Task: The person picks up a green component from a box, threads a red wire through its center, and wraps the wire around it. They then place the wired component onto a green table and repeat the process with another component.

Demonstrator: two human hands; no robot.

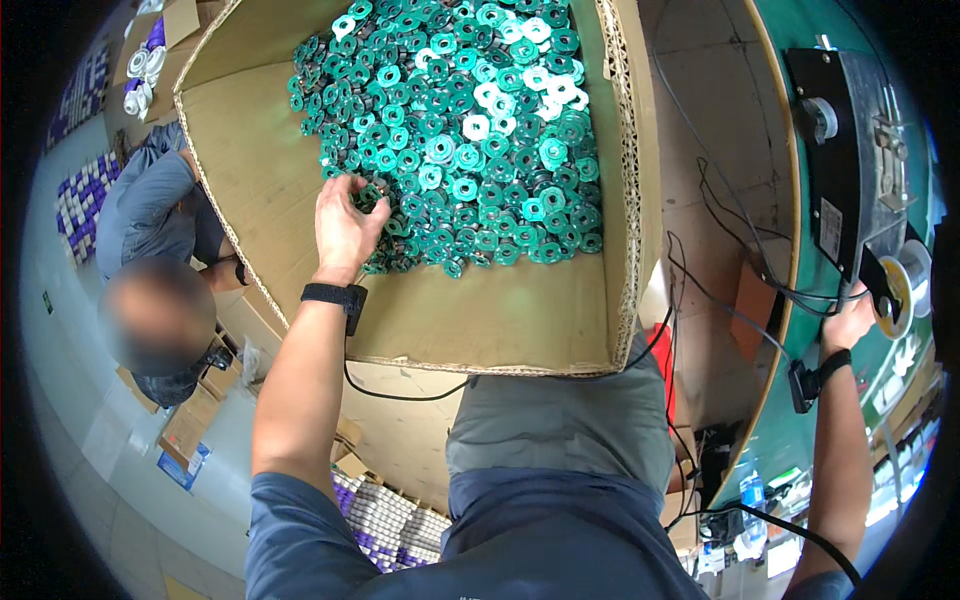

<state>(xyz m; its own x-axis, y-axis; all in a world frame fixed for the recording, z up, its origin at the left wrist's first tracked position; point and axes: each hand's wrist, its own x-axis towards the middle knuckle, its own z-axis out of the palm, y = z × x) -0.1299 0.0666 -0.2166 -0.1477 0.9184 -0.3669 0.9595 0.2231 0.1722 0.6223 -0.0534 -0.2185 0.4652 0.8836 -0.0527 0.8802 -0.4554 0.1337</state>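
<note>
Head view: the left hand (pixel 352 222) is lowered into the left edge of a heap of green rings (pixel 465 158), with the fingers curled downward and the thumb held a little apart from them, in a fairly narrow curve; whether a ring is gripped cannot be told, as the fingertips are lost among the pieces. The rings are spread loosely, at many tilts, over the far part of a large cardboard box (pixel 500 315), and the near strip of its floor is left bare. Each ring is pierced at the centre, and dark sides are seen beneath many of the green faces. Singly they can be judged light, stiff and rather smooth, likely to slide over one another when disturbed; the outer rim, pinched between thumb and fingertip, seems the surest hold, and the dark middle is perhaps best spared hard pressure. Farther out, the right hand (pixel 848 318) is placed over the green table (pixel 815 25), below a black machine (pixel 832 150) and beside a yellow-edged spool (pixel 897 297); its fingers are partly hidden, so its grip cannot be told. To the left, another person (pixel 145 215) is seen beyond the box.
</note>
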